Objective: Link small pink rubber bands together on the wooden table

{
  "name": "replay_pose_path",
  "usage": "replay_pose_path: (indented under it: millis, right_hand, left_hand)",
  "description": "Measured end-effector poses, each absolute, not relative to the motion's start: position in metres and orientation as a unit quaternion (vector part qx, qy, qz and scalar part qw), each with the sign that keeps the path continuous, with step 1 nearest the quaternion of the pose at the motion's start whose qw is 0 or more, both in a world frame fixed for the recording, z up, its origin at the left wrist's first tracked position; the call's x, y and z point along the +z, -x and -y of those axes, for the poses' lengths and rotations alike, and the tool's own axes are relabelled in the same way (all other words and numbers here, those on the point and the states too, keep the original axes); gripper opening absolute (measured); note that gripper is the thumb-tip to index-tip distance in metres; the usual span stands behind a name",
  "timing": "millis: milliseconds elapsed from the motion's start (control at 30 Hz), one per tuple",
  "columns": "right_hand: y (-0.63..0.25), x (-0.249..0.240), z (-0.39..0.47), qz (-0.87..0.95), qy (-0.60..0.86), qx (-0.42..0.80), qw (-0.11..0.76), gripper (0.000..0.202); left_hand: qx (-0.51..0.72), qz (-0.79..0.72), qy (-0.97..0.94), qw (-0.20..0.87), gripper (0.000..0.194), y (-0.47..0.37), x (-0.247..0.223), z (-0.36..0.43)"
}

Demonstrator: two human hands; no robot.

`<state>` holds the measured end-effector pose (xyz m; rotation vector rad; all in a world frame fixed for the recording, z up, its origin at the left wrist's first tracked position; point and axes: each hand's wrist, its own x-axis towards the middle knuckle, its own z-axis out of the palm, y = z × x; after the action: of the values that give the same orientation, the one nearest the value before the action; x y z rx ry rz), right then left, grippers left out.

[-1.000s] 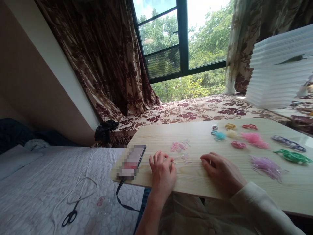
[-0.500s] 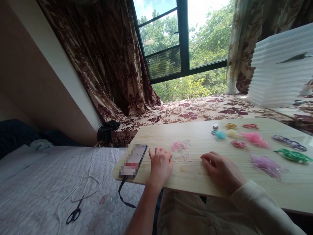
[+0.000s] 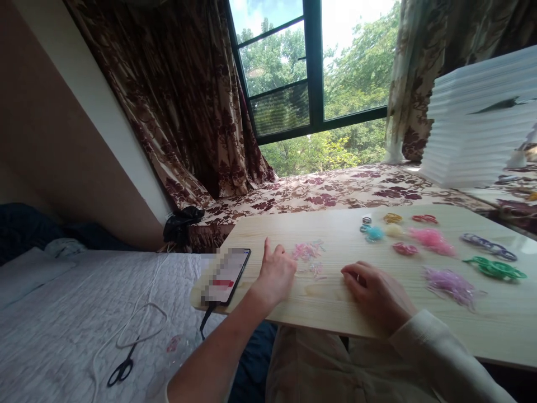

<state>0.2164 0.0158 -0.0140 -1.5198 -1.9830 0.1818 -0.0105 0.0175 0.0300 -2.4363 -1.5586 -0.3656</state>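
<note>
Fingers (image 3: pixel 267 248) of the left hand (image 3: pixel 275 279) are partly curled in the head view, one stretched toward twelve o'clock; the bent ones sit just beside the small pastel bands (image 3: pixel 309 250) at two o'clock, their tips hidden, so whether they pinch a strand cannot be told. More thin pieces lie at three o'clock on the bench (image 3: pixel 323 305). Resting near the bench's front edge, the right hand (image 3: pixel 377 294) is loosely bent, its palm hidden; I cannot tell if it grasps anything. From it, turquoise bands (image 3: pixel 372 234) lie at twelve o'clock, pink bands (image 3: pixel 434 240) at two, and lilac bands (image 3: pixel 452 286) at three, with a green bundle (image 3: pixel 495 268) beyond.

At the left hand's nine o'clock, the phone (image 3: pixel 235 275) is partly covered by a pixelated blur, and its writing cannot be read. Red print on the clear plastic (image 3: pixel 175 342) at eight o'clock is too faint to make out; beyond it lie black-handled scissors (image 3: pixel 121 372). At the right border, the white ribbed object (image 3: pixel 465 129) is cut off.
</note>
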Motion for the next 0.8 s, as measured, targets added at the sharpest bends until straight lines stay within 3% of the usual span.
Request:
replay_pose_path:
  millis: [200, 567, 800]
  right_hand:
    - [-0.217, -0.015, -0.016, 0.756, 0.565, 0.061, 0.325, 0.031]
    - [-0.215, -0.012, -0.014, 0.756, 0.564, 0.066, 0.326, 0.032]
    - [-0.215, -0.013, -0.014, 0.751, 0.566, 0.074, 0.333, 0.03]
  left_hand:
    - [-0.157, 0.528, 0.827, 0.113, 0.02, 0.015, 0.02, -0.015]
    - [-0.385, 0.562, 0.732, -0.011, 0.018, -0.036, 0.006, -0.011]
    - [-0.439, 0.544, 0.715, -0.007, 0.02, -0.043, -0.013, -0.004]
